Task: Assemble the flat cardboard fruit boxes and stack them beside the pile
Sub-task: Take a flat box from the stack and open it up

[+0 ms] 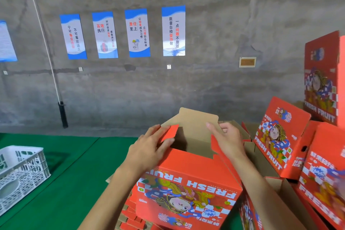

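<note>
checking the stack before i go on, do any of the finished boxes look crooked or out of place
Yes. The assembled boxes on the right lean at differing angles instead of sitting square. The box under both hands prints upside down toward the camera, which is only its orientation.

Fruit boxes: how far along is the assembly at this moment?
Done: several made-up boxes are piled at the right. In hand: one box stands open on the flat stack; the left hand presses its red side flap inward and the right hand holds the opposite flap. Left: closing this box, stacking it, and the remaining flats.
</note>
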`<state>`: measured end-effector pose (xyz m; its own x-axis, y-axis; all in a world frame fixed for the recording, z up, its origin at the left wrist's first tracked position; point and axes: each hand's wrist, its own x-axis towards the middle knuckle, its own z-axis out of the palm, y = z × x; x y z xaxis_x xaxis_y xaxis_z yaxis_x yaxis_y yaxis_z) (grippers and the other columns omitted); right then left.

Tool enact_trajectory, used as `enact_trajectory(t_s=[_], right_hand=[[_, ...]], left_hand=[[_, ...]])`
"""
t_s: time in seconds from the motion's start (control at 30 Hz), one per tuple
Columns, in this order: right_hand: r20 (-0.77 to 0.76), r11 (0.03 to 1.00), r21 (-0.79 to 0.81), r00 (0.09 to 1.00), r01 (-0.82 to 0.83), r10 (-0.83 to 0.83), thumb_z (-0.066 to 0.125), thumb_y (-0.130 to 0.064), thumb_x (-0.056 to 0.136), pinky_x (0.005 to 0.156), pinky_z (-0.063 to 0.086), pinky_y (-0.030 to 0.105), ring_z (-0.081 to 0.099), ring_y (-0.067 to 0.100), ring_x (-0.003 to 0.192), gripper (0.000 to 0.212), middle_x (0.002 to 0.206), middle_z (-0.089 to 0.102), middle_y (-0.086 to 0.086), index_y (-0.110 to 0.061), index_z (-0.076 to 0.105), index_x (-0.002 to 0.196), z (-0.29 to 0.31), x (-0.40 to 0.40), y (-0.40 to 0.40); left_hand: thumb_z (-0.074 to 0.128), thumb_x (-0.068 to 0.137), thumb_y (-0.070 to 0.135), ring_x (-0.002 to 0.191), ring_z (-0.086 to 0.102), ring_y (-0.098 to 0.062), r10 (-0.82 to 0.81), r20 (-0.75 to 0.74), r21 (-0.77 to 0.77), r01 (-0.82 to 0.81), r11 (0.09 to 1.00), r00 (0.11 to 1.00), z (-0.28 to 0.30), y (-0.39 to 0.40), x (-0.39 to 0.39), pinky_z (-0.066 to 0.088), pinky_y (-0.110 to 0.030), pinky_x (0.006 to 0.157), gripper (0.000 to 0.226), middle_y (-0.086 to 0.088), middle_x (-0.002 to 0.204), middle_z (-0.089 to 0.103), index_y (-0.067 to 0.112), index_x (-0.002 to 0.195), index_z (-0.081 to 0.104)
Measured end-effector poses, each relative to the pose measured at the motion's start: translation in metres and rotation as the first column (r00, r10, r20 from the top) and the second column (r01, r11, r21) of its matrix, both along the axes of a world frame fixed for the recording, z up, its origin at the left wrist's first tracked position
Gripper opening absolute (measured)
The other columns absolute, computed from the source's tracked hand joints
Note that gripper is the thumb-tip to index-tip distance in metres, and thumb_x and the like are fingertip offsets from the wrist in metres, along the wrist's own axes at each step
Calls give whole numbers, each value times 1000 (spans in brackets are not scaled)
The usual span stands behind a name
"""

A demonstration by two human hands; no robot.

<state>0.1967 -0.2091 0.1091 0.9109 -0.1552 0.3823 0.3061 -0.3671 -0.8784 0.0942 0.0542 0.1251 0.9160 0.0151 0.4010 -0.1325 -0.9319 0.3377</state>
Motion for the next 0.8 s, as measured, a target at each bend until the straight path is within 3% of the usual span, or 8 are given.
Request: enact_trajectory(t_s=[0.1,0.2,0.3,0.37,0.47,0.57,0.7,0.8], right_hand=[[156,985,-164,988,46,-20,74,-63,84,77,49,44,59,24,83,53,82,64,1,-12,60,92,-12,3,7],[166,981,88,973,-174,157,62,-77,86,65,37,36,44,9,63,67,66,41,-10,-15,46,70,-10,3,-2],[0,943,179,958,-280,285,36,-93,84,88,52,37,73,9,89,79,88,78,-11,-29,80,79,-11,-5,-15],[35,909,18,908,-417,417,45,-75,96,106,47,37,70,7,110,65,104,79,-10,-26,83,79,-19,-9,-17],[-28,838,-205,859,-506,512,76,-60,84,105,49,34,64,0,118,29,119,72,-21,-36,77,101,-26,-17,-16],[-151,805,-373,886,-461,438,77,-68,78,108,46,33,55,-2,128,64,135,60,-26,-52,52,135,-27,-19,-15],[-37,643,-744,972,-182,232,62,-74,85,113,39,46,52,15,131,71,143,55,-12,-43,41,145,-29,-22,-1],[-38,634,-758,981,-152,190,58,-78,85,111,39,45,55,18,127,72,136,61,-8,-37,49,143,-23,-22,-1]], left_hand=[[25,92,86,138,49,-18,0,-55,-31,-1,1000,998,1,-3,0,46,-46,104,57,24,164,24,59,136,49],[41,103,61,136,51,-21,5,-84,-36,-8,999,996,3,-4,8,46,-43,104,37,20,167,20,49,132,60],[56,101,47,131,55,-24,13,-118,-100,-24,995,993,2,-2,17,47,-46,105,28,16,164,27,43,129,56],[60,97,46,121,60,-30,10,-124,-186,-34,982,992,1,-4,20,49,-47,101,34,7,149,49,34,126,46],[46,94,41,118,62,-36,-23,-84,-253,1,967,996,0,-7,21,49,-48,101,43,-3,143,59,37,135,33],[40,108,39,146,44,-26,-23,-82,-152,10,988,996,-2,-5,22,38,-44,115,49,5,168,29,43,156,31],[50,100,63,141,49,-30,0,-178,-99,-18,995,984,-8,-5,22,41,-47,115,55,4,169,22,48,152,42],[64,92,64,145,45,-25,-14,-171,-141,-10,990,985,-7,-3,26,40,-46,117,65,2,167,27,46,152,44]])
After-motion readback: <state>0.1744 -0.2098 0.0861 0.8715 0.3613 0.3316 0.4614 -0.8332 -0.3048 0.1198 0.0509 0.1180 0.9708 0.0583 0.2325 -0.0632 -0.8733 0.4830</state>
